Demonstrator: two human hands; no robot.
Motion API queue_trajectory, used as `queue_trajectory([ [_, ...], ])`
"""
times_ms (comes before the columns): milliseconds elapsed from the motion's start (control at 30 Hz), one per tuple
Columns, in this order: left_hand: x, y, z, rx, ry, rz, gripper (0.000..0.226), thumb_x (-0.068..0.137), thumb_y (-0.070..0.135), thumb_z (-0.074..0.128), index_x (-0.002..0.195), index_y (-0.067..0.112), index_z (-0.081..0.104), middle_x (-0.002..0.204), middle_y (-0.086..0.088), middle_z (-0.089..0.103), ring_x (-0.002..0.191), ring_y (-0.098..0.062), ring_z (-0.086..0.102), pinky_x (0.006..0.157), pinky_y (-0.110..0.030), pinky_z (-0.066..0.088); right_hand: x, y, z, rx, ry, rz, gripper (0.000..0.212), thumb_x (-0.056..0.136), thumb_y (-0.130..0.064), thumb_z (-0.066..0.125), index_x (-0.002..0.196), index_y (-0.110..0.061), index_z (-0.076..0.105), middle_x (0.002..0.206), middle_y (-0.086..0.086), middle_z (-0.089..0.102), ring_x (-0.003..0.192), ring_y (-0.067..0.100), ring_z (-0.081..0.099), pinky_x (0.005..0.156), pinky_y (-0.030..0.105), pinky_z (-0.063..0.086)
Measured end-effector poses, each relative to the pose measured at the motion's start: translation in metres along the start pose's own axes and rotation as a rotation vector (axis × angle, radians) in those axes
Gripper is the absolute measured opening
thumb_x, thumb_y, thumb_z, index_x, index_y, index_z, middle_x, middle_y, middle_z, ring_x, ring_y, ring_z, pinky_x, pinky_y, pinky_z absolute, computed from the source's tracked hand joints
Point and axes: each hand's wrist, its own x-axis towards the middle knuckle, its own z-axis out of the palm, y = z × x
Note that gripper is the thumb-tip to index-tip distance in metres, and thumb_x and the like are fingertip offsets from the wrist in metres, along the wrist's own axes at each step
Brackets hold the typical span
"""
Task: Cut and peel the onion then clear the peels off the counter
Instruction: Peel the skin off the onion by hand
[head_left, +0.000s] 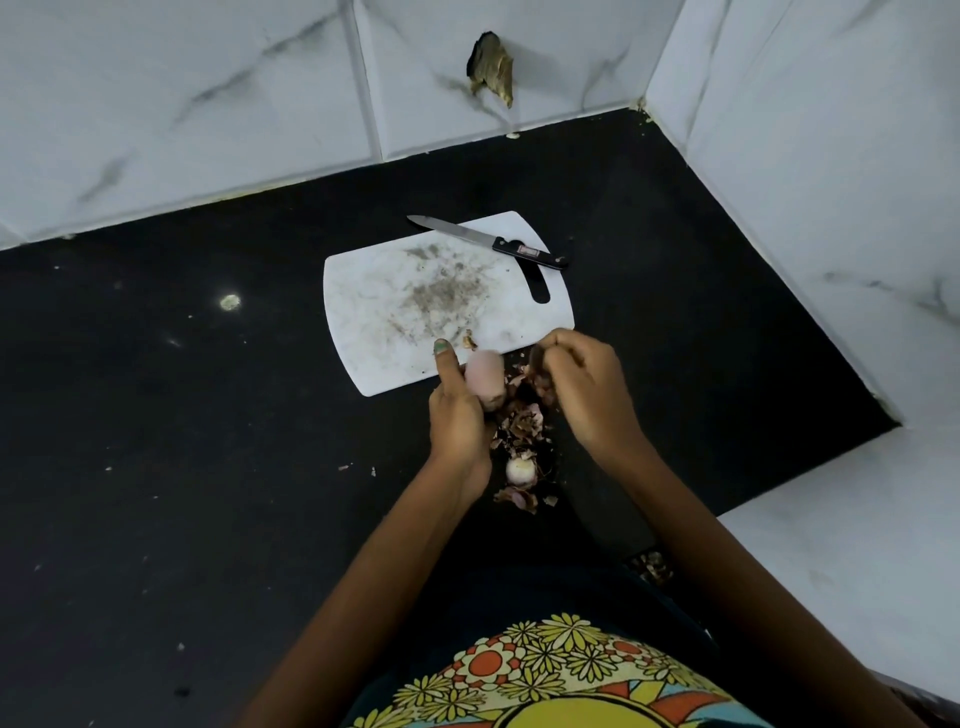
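My left hand (457, 410) grips a pale pink peeled onion piece (484, 376) just past the near edge of the white cutting board (395, 291). My right hand (582, 384) is curled to the right of it and pinches brown onion skin (540, 371). A heap of dry peels (522, 421) lies on the black counter between my hands. A second small whitish onion piece (521, 470) sits among the peels nearer to me. A black-handled knife (488, 241) lies across the board's far right corner.
The black counter (182, 415) runs back to white marble-tiled walls behind and at the right. A hole in the tile (491, 67) shows above the board. A few peel scraps (652, 566) lie by the counter's near right edge.
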Motion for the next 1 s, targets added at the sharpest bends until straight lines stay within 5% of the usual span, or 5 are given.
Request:
queue_trajectory([
  [133, -0.001, 0.001, 0.0, 0.0, -0.004, -0.013, 0.055, 0.099, 0.053, 0.03, 0.084, 0.011, 0.062, 0.053, 0.003, 0.064, 0.048, -0.007, 0.061, 0.06, -0.024, 0.052, -0.003, 0.004, -0.005, -0.109, -0.015, -0.011, 0.033, 0.08, -0.026, 0.033, 0.058, -0.002, 0.038, 0.052, 0.005, 0.036, 0.053, 0.018, 0.033, 0.055, 0.046, 0.033],
  [400, 0.0, -0.003, 0.0, 0.042, 0.061, 0.013, 0.068, 0.089, 0.067, 0.036, 0.103, 0.01, 0.069, 0.095, -0.011, 0.074, 0.094, -0.027, 0.068, 0.096, -0.048, 0.051, -0.008, 0.004, -0.003, -0.267, -0.074, -0.088, 0.028, 0.098, -0.021, 0.045, 0.075, -0.007, 0.052, 0.059, 0.007, 0.053, 0.053, 0.009, 0.046, 0.054, 0.034, 0.037],
  [533, 0.001, -0.004, -0.001, 0.058, 0.077, 0.031, 0.072, 0.078, 0.075, 0.038, 0.099, 0.014, 0.071, 0.095, -0.01, 0.075, 0.098, -0.029, 0.068, 0.097, -0.05, 0.05, -0.005, 0.003, -0.003, -0.058, -0.016, 0.008, 0.008, 0.086, -0.016, 0.067, 0.086, -0.008, 0.07, 0.076, -0.001, 0.071, 0.071, 0.007, 0.066, 0.065, 0.022, 0.051],
  [700, -0.007, 0.0, 0.001, 0.155, 0.078, 0.143, 0.057, 0.096, 0.058, 0.032, 0.089, 0.016, 0.07, 0.089, -0.006, 0.073, 0.092, -0.021, 0.068, 0.092, -0.041, 0.052, -0.009, -0.003, -0.002, 0.157, -0.095, 0.121, 0.024, 0.075, -0.017, 0.079, 0.095, -0.007, 0.072, 0.089, 0.005, 0.075, 0.086, 0.015, 0.071, 0.075, 0.026, 0.057],
  [1000, -0.012, 0.003, 0.002, 0.244, 0.058, 0.301, 0.05, 0.101, 0.046, 0.03, 0.077, 0.02, 0.065, 0.073, 0.002, 0.067, 0.072, -0.008, 0.063, 0.07, -0.022, 0.049, -0.009, -0.013, 0.001, 0.232, -0.078, 0.162, 0.01, 0.067, -0.008, 0.079, 0.075, -0.008, 0.073, 0.069, 0.002, 0.074, 0.065, 0.008, 0.069, 0.062, 0.02, 0.055],
])
